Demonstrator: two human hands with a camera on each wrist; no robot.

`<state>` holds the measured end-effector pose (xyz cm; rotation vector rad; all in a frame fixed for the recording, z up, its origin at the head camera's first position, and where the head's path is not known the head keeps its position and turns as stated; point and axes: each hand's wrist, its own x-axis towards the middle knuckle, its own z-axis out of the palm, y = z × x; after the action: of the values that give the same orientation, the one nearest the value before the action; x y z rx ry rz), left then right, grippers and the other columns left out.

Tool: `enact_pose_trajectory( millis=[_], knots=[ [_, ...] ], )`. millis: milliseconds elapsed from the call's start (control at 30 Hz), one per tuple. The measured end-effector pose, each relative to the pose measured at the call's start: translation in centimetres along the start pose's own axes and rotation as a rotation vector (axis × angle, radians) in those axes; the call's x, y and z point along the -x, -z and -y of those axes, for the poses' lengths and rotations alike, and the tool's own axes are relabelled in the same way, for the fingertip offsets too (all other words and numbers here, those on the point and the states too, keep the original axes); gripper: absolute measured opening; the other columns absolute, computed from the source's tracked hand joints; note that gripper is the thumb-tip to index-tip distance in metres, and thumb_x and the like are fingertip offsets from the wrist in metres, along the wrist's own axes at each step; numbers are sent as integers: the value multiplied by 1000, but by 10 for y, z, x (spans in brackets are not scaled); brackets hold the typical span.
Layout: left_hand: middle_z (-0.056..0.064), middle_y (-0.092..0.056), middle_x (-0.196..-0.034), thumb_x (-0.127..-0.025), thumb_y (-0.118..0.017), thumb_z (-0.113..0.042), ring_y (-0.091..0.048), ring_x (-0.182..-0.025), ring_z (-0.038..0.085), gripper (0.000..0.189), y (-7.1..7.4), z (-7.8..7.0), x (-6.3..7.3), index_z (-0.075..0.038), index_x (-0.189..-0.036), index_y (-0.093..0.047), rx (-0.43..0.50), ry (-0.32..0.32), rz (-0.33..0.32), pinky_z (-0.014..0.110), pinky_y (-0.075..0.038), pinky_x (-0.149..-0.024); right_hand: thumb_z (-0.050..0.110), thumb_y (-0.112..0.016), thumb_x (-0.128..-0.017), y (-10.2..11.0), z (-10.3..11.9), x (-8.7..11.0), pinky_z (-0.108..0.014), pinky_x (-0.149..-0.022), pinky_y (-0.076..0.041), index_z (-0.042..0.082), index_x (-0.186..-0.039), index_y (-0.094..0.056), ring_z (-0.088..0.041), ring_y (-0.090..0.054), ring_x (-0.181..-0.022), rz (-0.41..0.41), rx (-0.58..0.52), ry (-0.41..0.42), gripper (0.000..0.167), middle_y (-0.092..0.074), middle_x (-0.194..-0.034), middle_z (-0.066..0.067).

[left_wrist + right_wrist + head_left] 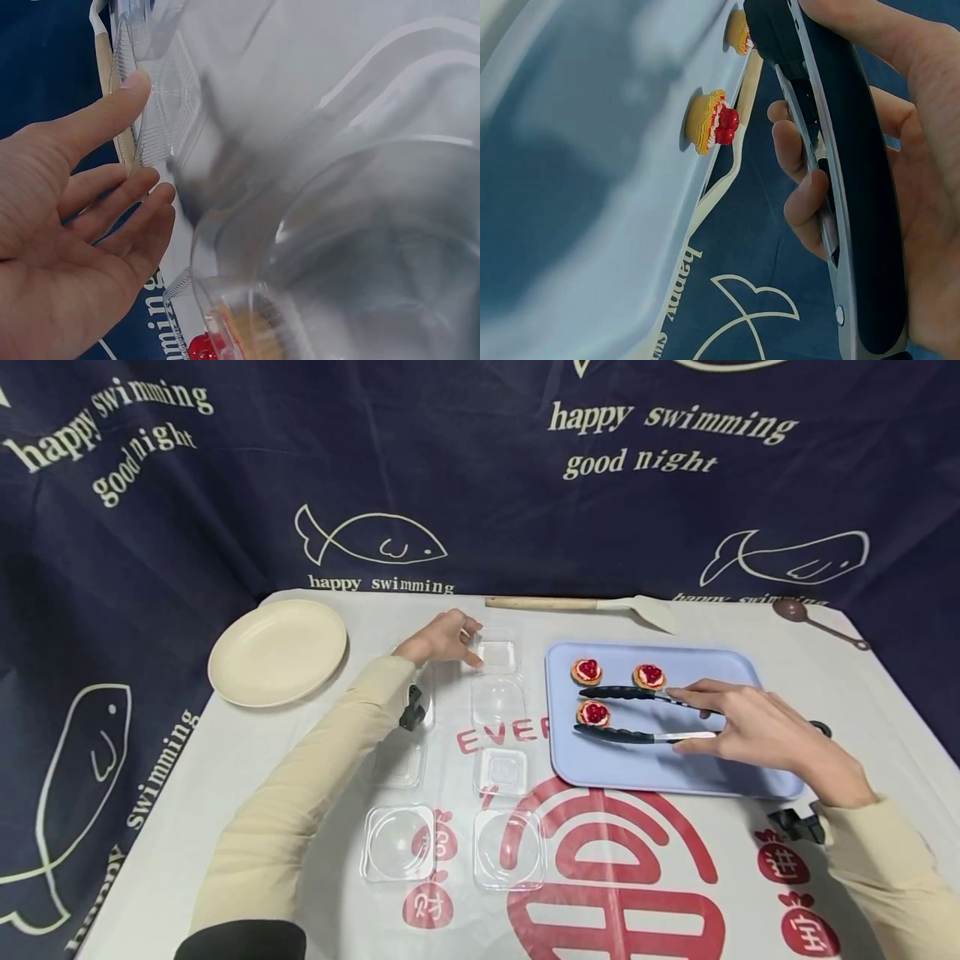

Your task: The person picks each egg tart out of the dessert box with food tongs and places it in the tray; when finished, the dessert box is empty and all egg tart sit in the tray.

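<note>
At the far end of two columns of clear plastic containers, my left hand (444,639) has thumb and fingers spread beside the back right container (497,653). Nothing is held in that hand (97,195). Under clear plastic in the left wrist view lies a tart (255,330) with red topping; the hand and arm hide it in the head view. My right hand (757,727) grips black-and-silver tongs (626,736) over the blue tray (675,777). Their parted arms straddle a heart-topped tart (594,713). Two more tarts, one at back left (587,672) and another beside it (648,676), sit behind.
More clear containers stand nearer me, including a front left one (399,843) and a front right one (509,850). A cream plate (277,652) lies at left. Along the back edge are a wooden-handled spatula (543,603) and a brown spoon (791,609), before a navy curtain (510,527).
</note>
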<state>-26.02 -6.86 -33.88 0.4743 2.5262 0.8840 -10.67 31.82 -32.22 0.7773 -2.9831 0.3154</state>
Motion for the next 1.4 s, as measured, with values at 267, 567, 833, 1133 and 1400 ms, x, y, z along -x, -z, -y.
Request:
enact_pose_trajectory(
  millis=[267,567,833,1133,1400],
  knots=[
    [21,-53,-135,-78,-79,-5,-54,-124,30,73,0,-1,2,7,-141,-44,34,-16,24,32,-41,-108,46,-87,-66,1,1,1,-37,-59,-49,5,-125,-66,-21,-63,-89,13,1,-19,75,-67,-115,-10],
    [20,-46,-140,-81,-79,-15,-47,-128,28,84,2,3,4,-3,-150,-32,78,-5,91,36,-37,-110,49,-86,-66,1,4,2,-46,-65,-53,6,-128,-65,-24,-63,-94,29,-14,-31,78,-66,-117,-12],
    [22,-40,-148,-90,-69,-21,-40,-136,31,72,23,8,12,3,-148,-33,90,-60,23,39,-33,-113,50,-86,-66,1,7,1,-46,-65,-52,6,-128,-64,-25,-63,-94,29,-9,-28,80,-65,-118,-13],
    [21,-36,-152,-95,-61,-19,-32,-141,33,62,46,34,31,8,-146,-36,70,-73,-31,41,-29,-116,49,-87,-64,0,12,-2,-41,-64,-51,7,-127,-65,-20,-63,-89,-24,-11,22,79,-66,-115,-8],
    [27,-32,-151,-98,-55,-14,-26,-142,40,58,58,69,56,11,-145,-32,68,-46,-27,47,-24,-118,48,-89,-62,1,15,-6,-45,-67,-53,3,-127,-64,-25,-64,-95,-36,-17,31,83,-66,-116,-11]
  ],
)
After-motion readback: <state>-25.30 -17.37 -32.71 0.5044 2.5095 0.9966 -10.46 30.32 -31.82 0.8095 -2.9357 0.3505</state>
